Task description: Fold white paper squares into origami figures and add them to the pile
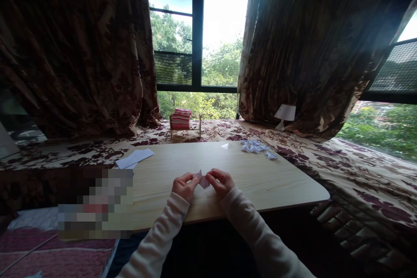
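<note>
A: What are the hands doing with the folded paper (204,182)?

B: Both are grasping it. The left hand (183,186) is pinching its left side between thumb and fingers, and the right hand (222,182) is pinching its upper right side.

A: So where is it lying relative to the grip?

B: It is sitting right between the hands, touching the fingers of both. One point is sticking up beside the left thumb, and the lower part is pointing down into the gap between the hands.

A: Is it resting on the table (156,195)?

B: I can't tell; it is showing over the near part.

A: What else is lying there?

B: Small folded pieces (253,147) are clustering at the far right, and white sheets (135,158) are lying at the far left.
</note>
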Tool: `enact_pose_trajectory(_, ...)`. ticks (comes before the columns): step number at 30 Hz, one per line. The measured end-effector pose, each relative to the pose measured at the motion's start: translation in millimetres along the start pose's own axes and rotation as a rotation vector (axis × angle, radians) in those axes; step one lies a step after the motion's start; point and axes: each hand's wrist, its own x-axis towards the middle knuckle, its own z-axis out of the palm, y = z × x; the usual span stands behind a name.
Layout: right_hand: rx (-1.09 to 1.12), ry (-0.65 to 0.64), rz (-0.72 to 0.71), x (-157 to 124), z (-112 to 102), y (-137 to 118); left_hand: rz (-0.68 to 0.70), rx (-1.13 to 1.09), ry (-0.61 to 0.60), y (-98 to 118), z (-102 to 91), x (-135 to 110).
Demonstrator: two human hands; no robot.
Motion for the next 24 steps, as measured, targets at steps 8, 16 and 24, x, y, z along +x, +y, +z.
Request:
enact_pose_trajectory(8, 0.149, -0.005, 0.111, 0, 4, 7, -0.023, 0.005, 0.029, -8, 1.4, 3)
enact_pose_trajectory(16, 0.160, -0.015, 0.122, 1, 6, 8, -0.001, 0.061, 0.019, -9, 2.6, 3)
enact_pose_trajectory(24, 0.094, -0.003, 0.006, 0, 3, 3, 0.060, 0.126, -0.034, -1, 4.1, -1)
